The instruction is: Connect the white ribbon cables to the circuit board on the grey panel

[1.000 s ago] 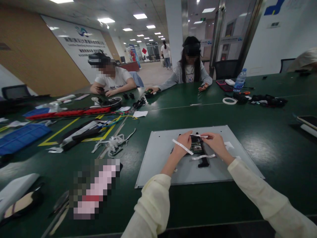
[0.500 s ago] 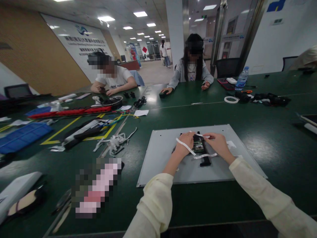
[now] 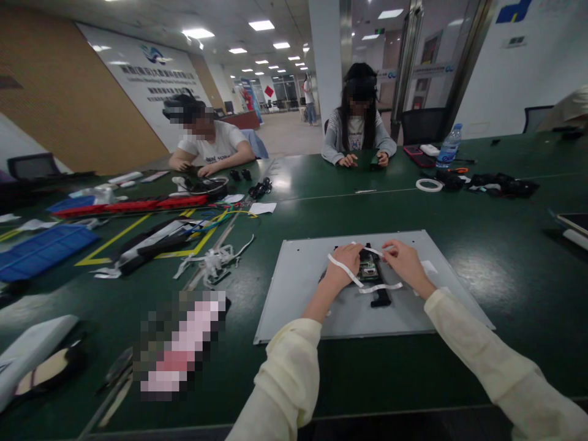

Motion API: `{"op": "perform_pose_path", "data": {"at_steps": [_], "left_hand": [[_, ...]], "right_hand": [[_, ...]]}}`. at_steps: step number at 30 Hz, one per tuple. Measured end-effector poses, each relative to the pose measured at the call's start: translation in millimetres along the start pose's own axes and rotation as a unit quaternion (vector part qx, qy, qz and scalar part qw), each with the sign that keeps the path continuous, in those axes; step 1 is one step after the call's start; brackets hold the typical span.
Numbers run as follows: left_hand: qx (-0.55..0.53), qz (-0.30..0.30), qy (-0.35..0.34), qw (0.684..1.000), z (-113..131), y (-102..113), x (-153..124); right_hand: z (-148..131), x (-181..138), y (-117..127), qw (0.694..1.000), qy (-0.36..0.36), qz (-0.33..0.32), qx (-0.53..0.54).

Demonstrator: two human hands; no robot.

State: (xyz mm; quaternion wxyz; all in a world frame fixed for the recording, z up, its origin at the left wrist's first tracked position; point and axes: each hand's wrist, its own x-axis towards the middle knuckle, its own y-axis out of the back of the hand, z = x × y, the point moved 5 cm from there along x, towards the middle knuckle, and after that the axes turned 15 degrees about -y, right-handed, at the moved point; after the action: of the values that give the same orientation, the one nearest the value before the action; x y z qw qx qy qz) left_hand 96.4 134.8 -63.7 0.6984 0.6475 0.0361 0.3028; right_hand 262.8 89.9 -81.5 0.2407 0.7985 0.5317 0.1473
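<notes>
Head view: left hand (image 3: 345, 262), right hand (image 3: 405, 261), fingers pinching ribbon (image 3: 374, 250) over board (image 3: 367, 269), panel (image 3: 298, 294) 12 o'clock; positions nearly unchanged, fitting ongoing.

Co-worker's hand (image 3: 348, 161) now near torso

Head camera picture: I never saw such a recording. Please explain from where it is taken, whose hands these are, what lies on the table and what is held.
A person wears the camera on the head, so you look down at their own arms. The left hand and right hand pinch a thin white strip between them, over a small circuit board on a grey panel. More white strips lie by the board. The panel lies on a green table, with coloured wires, a tape roll and a water bottle. Two other people sit opposite.
</notes>
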Motion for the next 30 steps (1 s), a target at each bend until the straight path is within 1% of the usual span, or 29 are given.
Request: {"op": "perform_pose_path", "data": {"at_steps": [5, 11, 16, 21, 30], "left_hand": [[-0.004, -0.002, 0.011, 1.000, -0.4, 0.9, 0.4], [-0.004, 0.000, 0.011, 1.000, -1.7, 0.0, 0.2], [-0.001, 0.006, 0.000, 1.000, -2.1, -1.6, 0.1], [0.003, 0.008, 0.000, 1.000, -2.5, -2.4, 0.0], [0.008, 0.002, -0.001, 1.000, -1.7, -0.7, 0.8]], "right_hand": [[-5.3, -3.7, -2.0, 0.995, 0.032, 0.009, -0.095], [-11.6, -10.6, -4.6, 0.984, 0.068, 0.017, -0.164], [-16.0, -16.0, -6.5, 0.975, 0.073, 0.023, -0.211], [-17.8, -17.0, -7.0, 0.972, 0.059, 0.017, -0.227], [-15.9, -17.0, -8.1, 0.978, 0.053, 0.007, -0.202]]}}
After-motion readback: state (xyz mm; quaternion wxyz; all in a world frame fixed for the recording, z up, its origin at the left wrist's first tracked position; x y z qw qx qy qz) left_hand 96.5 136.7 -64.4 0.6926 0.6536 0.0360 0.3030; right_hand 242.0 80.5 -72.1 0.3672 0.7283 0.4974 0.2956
